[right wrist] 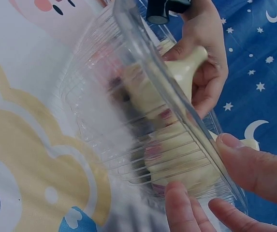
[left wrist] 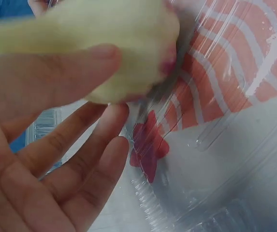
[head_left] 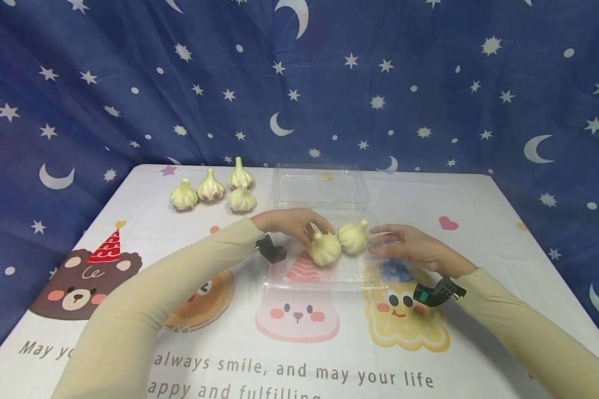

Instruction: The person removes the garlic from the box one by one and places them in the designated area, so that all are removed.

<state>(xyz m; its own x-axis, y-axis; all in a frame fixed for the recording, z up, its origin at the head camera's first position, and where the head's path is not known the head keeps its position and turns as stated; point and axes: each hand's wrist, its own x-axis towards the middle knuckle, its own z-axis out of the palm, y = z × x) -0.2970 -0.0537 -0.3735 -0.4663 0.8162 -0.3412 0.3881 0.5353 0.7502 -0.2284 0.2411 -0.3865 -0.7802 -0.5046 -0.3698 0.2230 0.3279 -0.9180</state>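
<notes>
My left hand [head_left: 297, 223] pinches a pale garlic bulb [head_left: 325, 249] between thumb and fingers, over the base of a clear plastic clamshell box [head_left: 299, 281]. In the left wrist view the thumb lies across this bulb [left wrist: 143, 53], with fingers beneath it. A second garlic bulb [head_left: 351, 238] sits in the box close to its right wall, stem pointing up and right. At that wall, my right hand [head_left: 411, 246] holds the box edge. The right wrist view has the thumb at the rim and fingertips [right wrist: 177, 198] against the outside of the ribbed wall [right wrist: 123, 159].
Behind the base lies the box's opened lid [head_left: 319, 188]. Several more garlic bulbs [head_left: 211, 187] stand grouped at the back left of the table. A printed white cloth [head_left: 479, 343] covers the table, and a blue star-patterned curtain [head_left: 329, 77] hangs behind it.
</notes>
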